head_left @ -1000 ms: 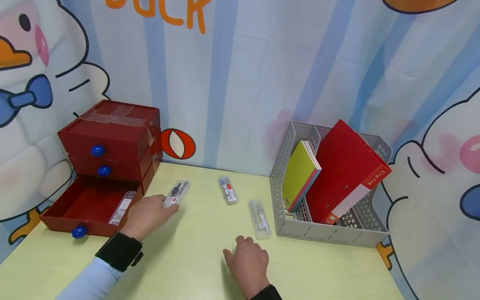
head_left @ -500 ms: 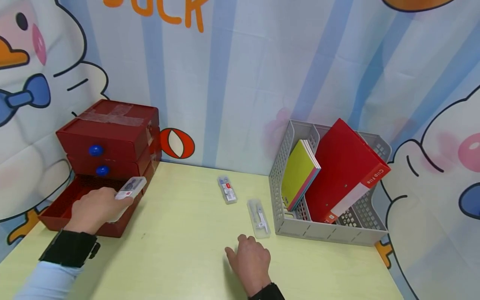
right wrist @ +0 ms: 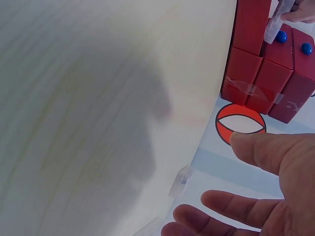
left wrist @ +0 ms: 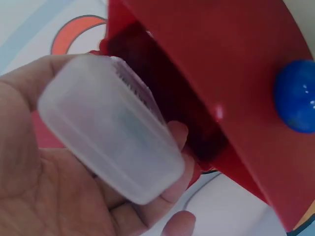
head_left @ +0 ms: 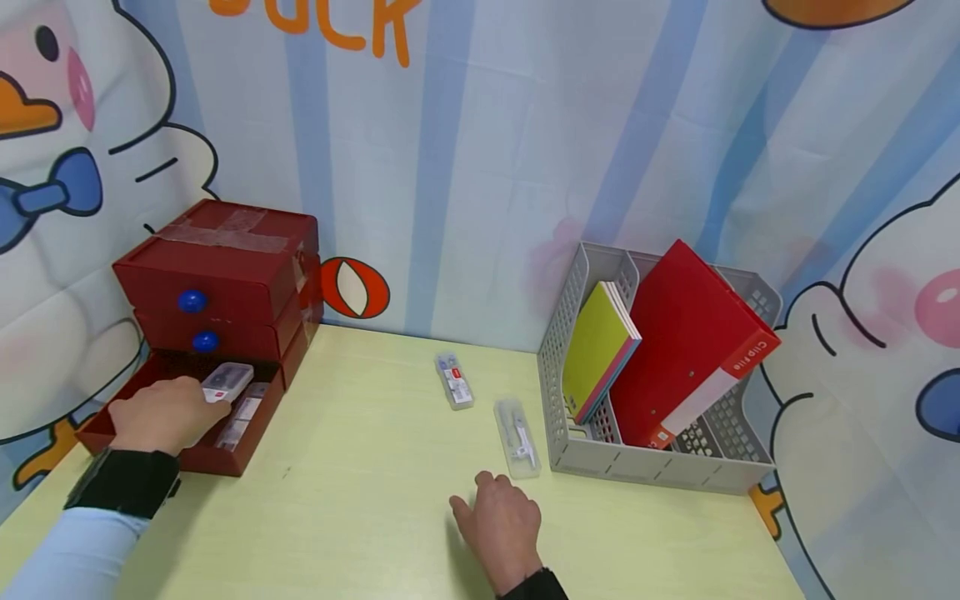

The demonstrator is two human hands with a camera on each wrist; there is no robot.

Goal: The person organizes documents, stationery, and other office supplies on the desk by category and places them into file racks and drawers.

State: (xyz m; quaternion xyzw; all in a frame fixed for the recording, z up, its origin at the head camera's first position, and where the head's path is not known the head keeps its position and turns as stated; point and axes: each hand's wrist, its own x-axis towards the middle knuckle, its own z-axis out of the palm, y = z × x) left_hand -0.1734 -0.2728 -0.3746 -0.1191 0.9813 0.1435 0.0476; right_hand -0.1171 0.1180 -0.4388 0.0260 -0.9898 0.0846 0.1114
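In the head view my left hand (head_left: 161,415) holds a clear plastic case (head_left: 227,381) over the pulled-out bottom drawer (head_left: 213,461) of a dark red drawer box. The left wrist view shows the same translucent case (left wrist: 110,128) between thumb and fingers, beside the red drawer wall. Another case with a white label (head_left: 242,418) lies along the drawer's right side. My right hand (head_left: 501,529) is low over the table with its fingers loosely bent and nothing in them. Ahead of it lie a clear case with white contents (head_left: 517,437) and a smaller labelled case (head_left: 454,381).
Above the drawer are two closed drawers with blue knobs (head_left: 192,301). A grey perforated file holder (head_left: 660,475) stands at the right, with a red clip file (head_left: 690,342) and thin yellow-covered notebooks (head_left: 597,354) leaning in it. A printed curtain (head_left: 495,167) hangs behind the table.
My left hand has carried the clear case from the table leftwards to the drawer and lowered it there. The right hand has stayed nearly still.
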